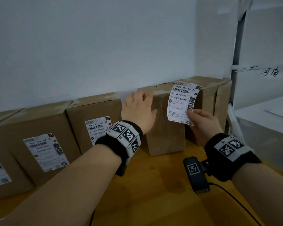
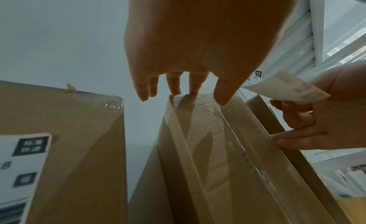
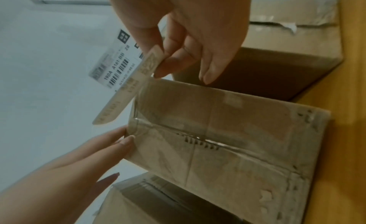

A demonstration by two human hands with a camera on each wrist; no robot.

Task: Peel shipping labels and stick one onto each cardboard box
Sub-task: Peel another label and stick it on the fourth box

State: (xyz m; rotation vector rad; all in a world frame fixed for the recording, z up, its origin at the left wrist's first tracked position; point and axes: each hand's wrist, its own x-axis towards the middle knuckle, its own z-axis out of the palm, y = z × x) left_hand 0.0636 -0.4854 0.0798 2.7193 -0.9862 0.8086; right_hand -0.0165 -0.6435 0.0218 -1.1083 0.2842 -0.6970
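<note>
A row of brown cardboard boxes stands along the white wall. A bare taped box (image 1: 166, 126) (image 2: 210, 157) (image 3: 227, 142) sits in the middle. My left hand (image 1: 138, 108) (image 2: 190, 58) (image 3: 83, 161) lies with straight fingers on its upper left edge. My right hand (image 1: 201, 121) (image 3: 186, 44) (image 2: 316, 117) pinches the lower corner of a white shipping label (image 1: 182, 102) (image 3: 117, 67) (image 2: 285, 88), held upright in front of that box. Another bare box (image 1: 209, 101) stands behind the label.
Labelled boxes (image 1: 95, 123) (image 1: 38, 144) stand to the left. A wooden tabletop (image 1: 153, 193) runs in front of the boxes. A white rack with a grey post (image 1: 237, 51) stands at the right. Black cables (image 1: 232, 196) trail over the table.
</note>
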